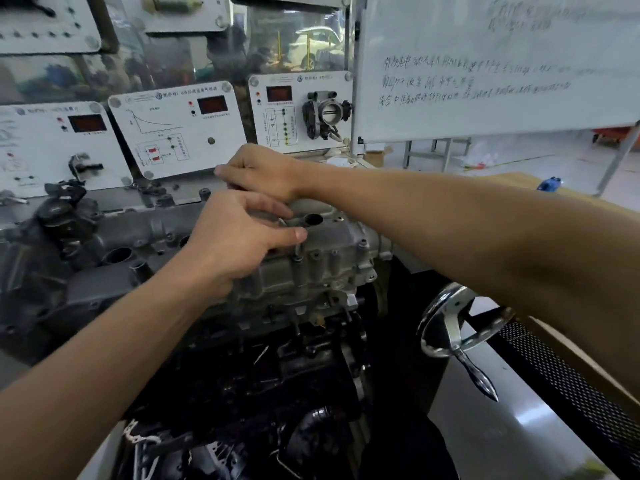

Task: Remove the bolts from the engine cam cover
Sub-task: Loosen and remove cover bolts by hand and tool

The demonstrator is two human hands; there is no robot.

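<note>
1. Your engine (311, 271) sits over a grey metal stand (502, 438) at lower right; its mounting is hidden.
2. A chrome handwheel (450, 327) juts from the stand, right of centre.
3. At the right edge, a blue object (550, 184) lies on a brown worktop (512, 183).

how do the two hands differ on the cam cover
The left hand is nearer, thumb stretched toward the open plug hole; the right hand is behind it, fingers curled under. The left arm enters from bottom left, the right arm from the right. Both are over the cam cover.
</note>
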